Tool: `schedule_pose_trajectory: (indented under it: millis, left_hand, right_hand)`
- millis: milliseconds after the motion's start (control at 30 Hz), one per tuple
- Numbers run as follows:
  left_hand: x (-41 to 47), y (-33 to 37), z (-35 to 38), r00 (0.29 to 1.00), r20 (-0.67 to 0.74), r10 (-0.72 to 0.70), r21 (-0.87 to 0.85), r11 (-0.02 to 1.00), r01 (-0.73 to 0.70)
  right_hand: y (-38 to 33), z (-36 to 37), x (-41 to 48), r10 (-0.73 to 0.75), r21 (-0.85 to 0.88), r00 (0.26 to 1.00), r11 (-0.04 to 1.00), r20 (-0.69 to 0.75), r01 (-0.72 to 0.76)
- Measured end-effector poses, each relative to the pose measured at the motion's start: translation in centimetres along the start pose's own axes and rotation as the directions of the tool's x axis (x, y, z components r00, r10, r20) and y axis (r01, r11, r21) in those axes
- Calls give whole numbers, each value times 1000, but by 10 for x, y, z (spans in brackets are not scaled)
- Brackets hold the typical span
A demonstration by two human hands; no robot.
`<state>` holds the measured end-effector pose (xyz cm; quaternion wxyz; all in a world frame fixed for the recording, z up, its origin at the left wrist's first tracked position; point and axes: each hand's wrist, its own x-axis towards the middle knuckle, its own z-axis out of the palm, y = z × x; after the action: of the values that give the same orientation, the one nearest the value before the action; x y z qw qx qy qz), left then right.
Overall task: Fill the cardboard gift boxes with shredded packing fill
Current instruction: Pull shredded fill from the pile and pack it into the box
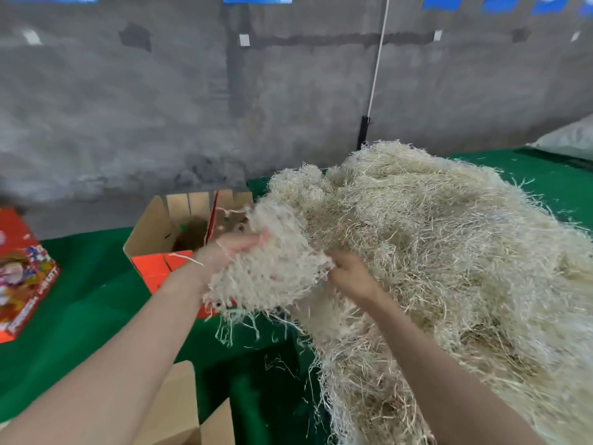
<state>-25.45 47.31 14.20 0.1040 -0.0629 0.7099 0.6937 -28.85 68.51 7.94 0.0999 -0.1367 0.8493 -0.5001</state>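
A big heap of pale shredded packing fill (449, 252) covers the right half of the green table. My left hand (224, 252) and my right hand (351, 276) each grip an end of a raised clump of fill (272, 268) at the heap's left edge. Strands hang down from the clump. Just behind my left hand stands an open cardboard gift box (170, 232) with red outer sides and raised flaps. Its inside is dark, and its right part is hidden by the clump.
A closed red printed gift box (22, 277) lies at the far left. Brown cardboard flaps (183, 412) show at the bottom edge. The green table cloth (90, 303) lies bare between them. A grey concrete wall rises behind the table.
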Motion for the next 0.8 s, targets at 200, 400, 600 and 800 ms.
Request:
schedule_pose_trajectory:
  millis: [200, 400, 600, 800]
  left_hand:
    - [3, -26, 45, 976, 168, -140, 956, 265, -127]
    - [12, -5, 40, 792, 11, 610, 975, 171, -145]
    - [13, 39, 24, 530, -259, 807, 839, 460, -290]
    - [10, 37, 19, 617, -377, 691, 635, 678, -371]
  right_hand:
    - [-1, -33, 5, -188, -71, 982, 979, 30, 190]
    - [43, -22, -5, -61, -506, 971, 845, 231, 174]
    - [107, 0, -14, 257, -635, 952, 767, 166, -97]
    - [59, -1, -5, 176, -562, 961, 827, 215, -26]
